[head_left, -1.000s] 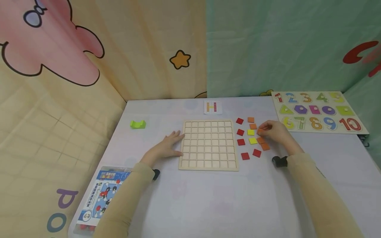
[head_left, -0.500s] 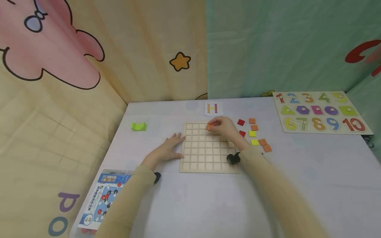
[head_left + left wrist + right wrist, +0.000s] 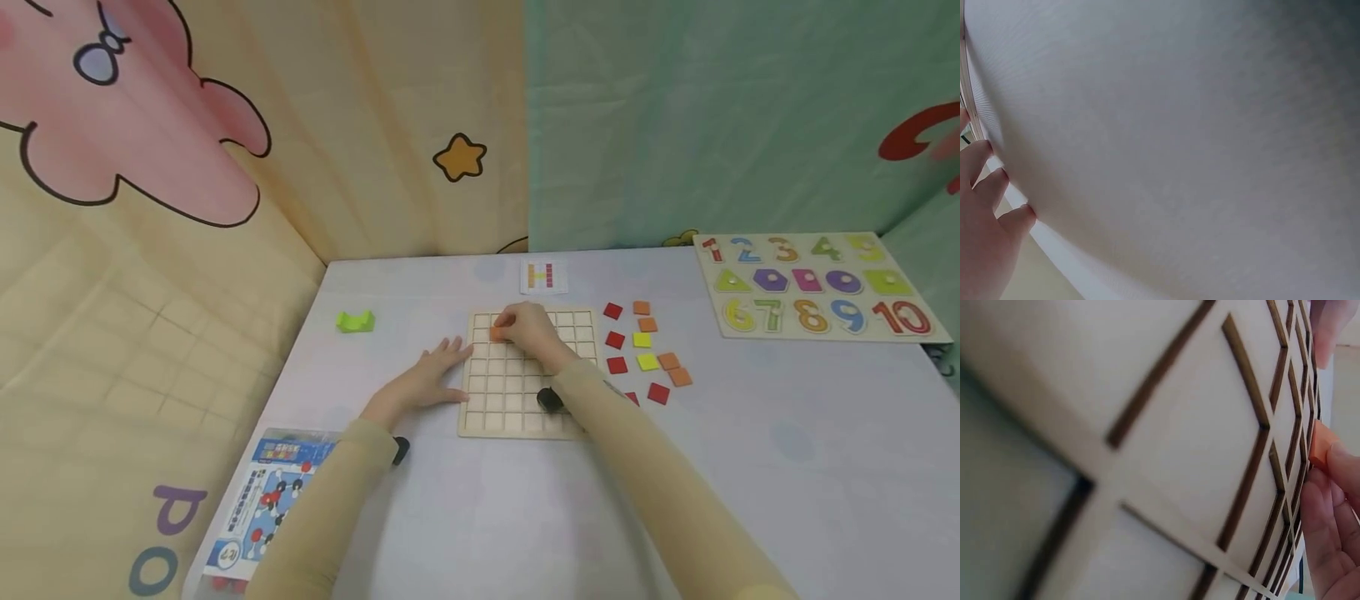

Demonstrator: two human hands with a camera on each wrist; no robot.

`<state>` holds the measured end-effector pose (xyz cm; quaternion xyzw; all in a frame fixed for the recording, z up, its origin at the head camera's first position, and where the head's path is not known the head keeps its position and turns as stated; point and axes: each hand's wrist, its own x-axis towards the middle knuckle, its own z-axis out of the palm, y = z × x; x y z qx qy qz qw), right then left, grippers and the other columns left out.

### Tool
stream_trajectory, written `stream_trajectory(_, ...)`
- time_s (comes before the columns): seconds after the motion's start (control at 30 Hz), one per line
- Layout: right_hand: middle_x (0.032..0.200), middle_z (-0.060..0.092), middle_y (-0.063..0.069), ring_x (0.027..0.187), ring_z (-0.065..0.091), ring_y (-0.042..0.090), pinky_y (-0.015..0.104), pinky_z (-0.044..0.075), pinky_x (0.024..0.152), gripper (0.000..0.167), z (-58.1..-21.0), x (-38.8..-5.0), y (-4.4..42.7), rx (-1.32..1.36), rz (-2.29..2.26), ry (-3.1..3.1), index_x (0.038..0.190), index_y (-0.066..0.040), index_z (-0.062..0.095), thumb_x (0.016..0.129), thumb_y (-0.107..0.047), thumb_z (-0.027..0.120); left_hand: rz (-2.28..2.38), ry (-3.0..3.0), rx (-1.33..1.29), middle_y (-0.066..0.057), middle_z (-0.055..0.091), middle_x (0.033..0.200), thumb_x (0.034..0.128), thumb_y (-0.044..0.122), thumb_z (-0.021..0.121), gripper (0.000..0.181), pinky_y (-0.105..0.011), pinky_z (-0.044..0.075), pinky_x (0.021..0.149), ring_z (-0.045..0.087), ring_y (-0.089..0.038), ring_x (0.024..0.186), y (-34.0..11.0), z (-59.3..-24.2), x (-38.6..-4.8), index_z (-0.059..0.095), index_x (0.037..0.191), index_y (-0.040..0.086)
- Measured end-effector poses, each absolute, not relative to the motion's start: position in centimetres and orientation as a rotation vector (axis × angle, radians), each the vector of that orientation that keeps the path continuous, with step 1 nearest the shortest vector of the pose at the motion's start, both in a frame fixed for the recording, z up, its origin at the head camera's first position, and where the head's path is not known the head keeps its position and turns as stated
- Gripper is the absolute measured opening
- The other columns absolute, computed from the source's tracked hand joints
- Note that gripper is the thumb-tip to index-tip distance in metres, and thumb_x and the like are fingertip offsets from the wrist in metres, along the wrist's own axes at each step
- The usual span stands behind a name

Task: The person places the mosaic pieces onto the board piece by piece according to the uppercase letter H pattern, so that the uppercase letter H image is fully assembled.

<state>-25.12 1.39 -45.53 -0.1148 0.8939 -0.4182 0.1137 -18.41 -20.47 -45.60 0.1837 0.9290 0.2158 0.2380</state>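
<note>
A wooden grid board (image 3: 495,402) lies on the table, divided into square cells. My right hand (image 3: 528,329) pinches an orange square tile (image 3: 497,333) over the board's upper left cells. In the right wrist view the orange tile (image 3: 1320,445) is between thumb and fingers, tilted at the grid. My left hand (image 3: 420,382) rests beside the board, thumb and fingertips touching its left edge. The left wrist view shows that hand's spread fingers (image 3: 1019,219) on the tabletop. To the board's right lie loose red tiles (image 3: 615,340), yellow tiles (image 3: 642,340) and orange tiles (image 3: 669,361).
Behind the board lies a small pattern card (image 3: 543,277). A number and shape puzzle (image 3: 813,287) sits at the back right. On the left are a green block (image 3: 355,322) and a boxed molecule set (image 3: 262,500), partly under the left sleeve.
My right hand has carried one orange tile leftward from the loose tiles to the board's upper left. The left hand has stayed at the board's edge.
</note>
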Motion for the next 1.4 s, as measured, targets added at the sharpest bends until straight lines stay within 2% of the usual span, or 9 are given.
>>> stream_trajectory(0.37,0.102,0.065,0.012,0.100,0.062,0.027,0.038,0.053,0.092,0.011,-45.6,-25.1,1.0,-0.399,-1.028,2.735,0.097,-0.003,0.075,0.092,-0.010,0.068,0.576,2.538,0.488,-0.009,0.003,0.167,0.0885,0.038,0.072,0.090,-0.053,-0.001,0.124,-0.005,-0.030,0.154,-20.5,-45.8,-18.6,0.019,0.158,0.019)
stream_trajectory(0.63,0.119,0.067,0.013,0.111,0.063,0.028,0.039,0.054,0.093,0.025,-44.6,-24.8,2.8,-0.409,-1.121,2.599,0.116,-0.004,0.070,0.096,-0.018,0.063,0.586,2.549,0.468,-0.009,0.004,0.167,0.0874,0.037,0.073,0.090,-0.054,0.000,0.124,-0.004,-0.031,0.154,-20.7,-45.7,-18.5,0.020,0.158,0.018)
stream_trajectory(0.87,0.123,0.067,0.015,0.111,0.062,0.031,0.043,0.053,0.092,0.033,-42.5,-23.2,9.6,-0.365,-1.181,2.556,0.124,-0.007,0.067,0.096,-0.024,0.064,0.576,2.555,0.459,-0.008,0.004,0.167,0.0863,0.037,0.074,0.091,-0.052,-0.001,0.125,-0.004,-0.029,0.154,-20.4,-45.9,-18.6,0.021,0.158,0.019)
stream_trajectory(1.1,0.126,0.063,0.019,0.111,0.061,0.033,0.042,0.056,0.090,0.039,-42.5,-21.3,18.4,-0.179,-1.155,2.617,0.129,-0.004,0.061,0.096,-0.025,0.065,0.562,2.555,0.482,-0.010,0.004,0.166,0.0871,0.037,0.073,0.091,-0.053,0.000,0.124,-0.003,-0.031,0.154,-20.4,-45.8,-18.7,0.021,0.158,0.018)
stream_trajectory(1.23,0.129,0.060,0.021,0.116,0.057,0.036,0.046,0.054,0.096,0.045,-43.2,-20.0,22.4,-0.069,-1.119,2.607,0.134,-0.005,0.056,0.096,-0.028,0.063,0.565,2.552,0.483,-0.010,0.004,0.166,0.0873,0.037,0.073,0.090,-0.053,0.000,0.125,-0.003,-0.031,0.154,-20.4,-45.7,-18.7,0.021,0.158,0.018)
stream_trajectory(1.4,0.131,0.059,0.023,0.119,0.053,0.038,0.055,0.048,0.102,0.046,-44.1,-19.3,25.3,-0.030,-1.095,2.598,0.136,-0.004,0.054,0.097,-0.027,0.062,0.572,2.550,0.467,-0.009,0.004,0.167,0.0871,0.037,0.074,0.090,-0.053,0.000,0.125,-0.004,-0.030,0.154,-20.3,-45.9,-18.6,0.021,0.158,0.019)
